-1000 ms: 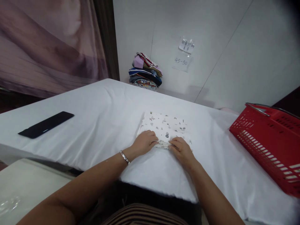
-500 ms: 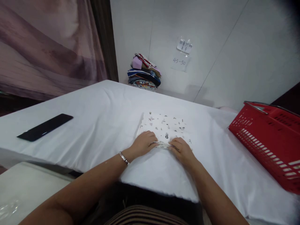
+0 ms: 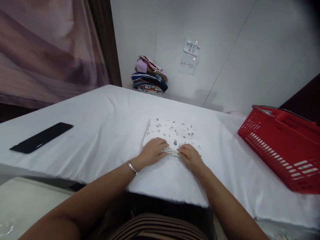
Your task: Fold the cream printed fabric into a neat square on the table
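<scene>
A folded white cloth [image 3: 172, 131] with small grey and brown prints lies on the white-covered table, its layered near edge facing me. My left hand [image 3: 153, 151] holds that edge left of centre, fingers on top and thumb at the front. At the same edge, a short gap to the right, my right hand [image 3: 191, 158] pinches the layers between thumb and bent fingers. A silver bracelet [image 3: 132, 167] circles my left wrist. What my fingertips press on underneath is hidden.
A black flat slab like a phone [image 3: 42, 137] lies on the table [image 3: 100, 133] at left. At right stands a red plastic basket [image 3: 282, 146]. Folded clothes [image 3: 150, 76] are stacked by the far wall, near handwritten paper signs [image 3: 188, 63]. A pale surface [image 3: 32, 203] is at lower left.
My hands stay at the cloth's near edge, with small shifts of the fingers; the edge layers look flatter. The whole view has turned slightly right.
</scene>
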A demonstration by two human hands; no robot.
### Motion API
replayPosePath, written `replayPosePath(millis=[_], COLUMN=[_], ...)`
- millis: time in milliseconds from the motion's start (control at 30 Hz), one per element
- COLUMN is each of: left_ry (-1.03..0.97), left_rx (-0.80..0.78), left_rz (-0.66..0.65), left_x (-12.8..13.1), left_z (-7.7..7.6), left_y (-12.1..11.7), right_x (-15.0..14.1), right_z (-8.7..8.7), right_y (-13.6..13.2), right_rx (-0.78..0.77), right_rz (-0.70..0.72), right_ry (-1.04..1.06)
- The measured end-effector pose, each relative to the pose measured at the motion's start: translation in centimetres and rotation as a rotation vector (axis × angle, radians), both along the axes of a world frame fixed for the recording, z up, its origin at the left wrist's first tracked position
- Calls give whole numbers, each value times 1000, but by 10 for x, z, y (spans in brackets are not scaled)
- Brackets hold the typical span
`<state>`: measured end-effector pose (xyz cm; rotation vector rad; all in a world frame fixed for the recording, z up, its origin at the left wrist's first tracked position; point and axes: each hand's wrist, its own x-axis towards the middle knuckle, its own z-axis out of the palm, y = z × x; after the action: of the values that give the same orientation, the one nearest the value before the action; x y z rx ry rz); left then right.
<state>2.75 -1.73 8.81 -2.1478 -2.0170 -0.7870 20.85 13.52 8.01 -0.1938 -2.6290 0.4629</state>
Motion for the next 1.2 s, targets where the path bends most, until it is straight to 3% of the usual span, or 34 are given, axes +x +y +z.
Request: replayPosePath(millis=[233, 367, 500, 633, 800, 933, 1200], left_ry=[58, 51, 40, 51, 72, 71, 57], left_rx=[-38, -24, -1, 5, 11, 24, 2], left_rz=[-37, -48, -64, -70, -60, -68, -65], left_x=[3, 2, 1, 1, 0, -1, -2], left_z=[-6, -7, -8, -8, -9, -11, -11], left_y=[1, 3, 5, 5, 6, 6, 7], right_x=[22, 58, 80, 77, 72, 68, 50], right_z=[7, -1, -14, -15, -3, 5, 8], right_y=[11, 28, 35, 36, 38, 40, 49], right_rx=[44, 5, -149, -309, -558, -815, -884], right_rz=[40, -79, -200, -313, -473, -659, -698], right_ry=[-49, 45, 112, 157, 147, -8, -276])
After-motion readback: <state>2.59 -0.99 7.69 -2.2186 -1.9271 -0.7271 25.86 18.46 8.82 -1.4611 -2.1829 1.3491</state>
